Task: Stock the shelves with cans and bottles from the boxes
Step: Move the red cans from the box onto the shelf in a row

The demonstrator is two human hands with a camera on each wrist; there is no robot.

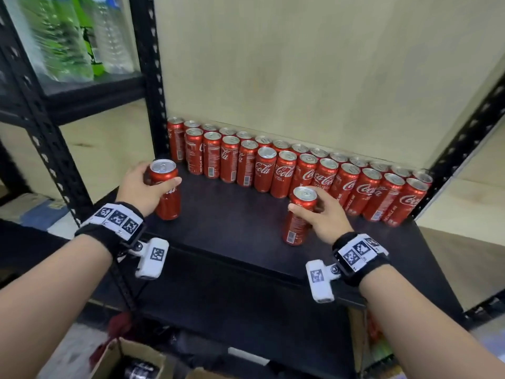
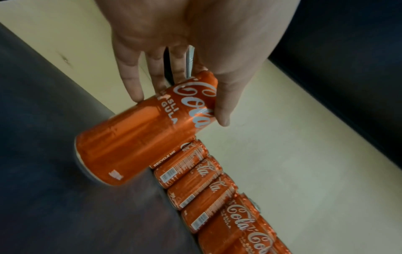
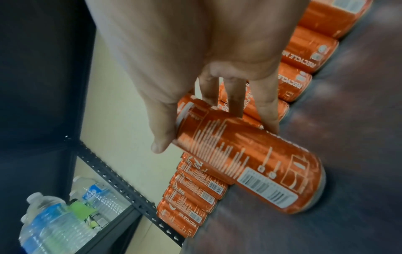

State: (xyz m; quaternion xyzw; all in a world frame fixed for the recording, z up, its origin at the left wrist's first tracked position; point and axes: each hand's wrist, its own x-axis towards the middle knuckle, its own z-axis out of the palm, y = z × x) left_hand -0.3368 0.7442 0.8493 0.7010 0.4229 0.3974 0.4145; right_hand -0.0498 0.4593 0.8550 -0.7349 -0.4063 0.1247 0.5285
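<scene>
While each hand clasps one red can near its top, the left hand (image 1: 139, 187) with the left can (image 1: 166, 191) and the right hand (image 1: 325, 214) with the right can (image 1: 299, 217) stand in front of the can rows (image 1: 300, 170) on the black shelf (image 1: 232, 222). Probably full: heavy, rigid, smooth-walled. A grip around the upper wall suits them.

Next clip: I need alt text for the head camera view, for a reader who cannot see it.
Each hand grips a red cola can near its top on a dark shelf: the left hand holds the left can, the right hand holds the right can. Behind them, two rows of red cans line the back wall; water bottles fill the neighbouring shelf.
</scene>
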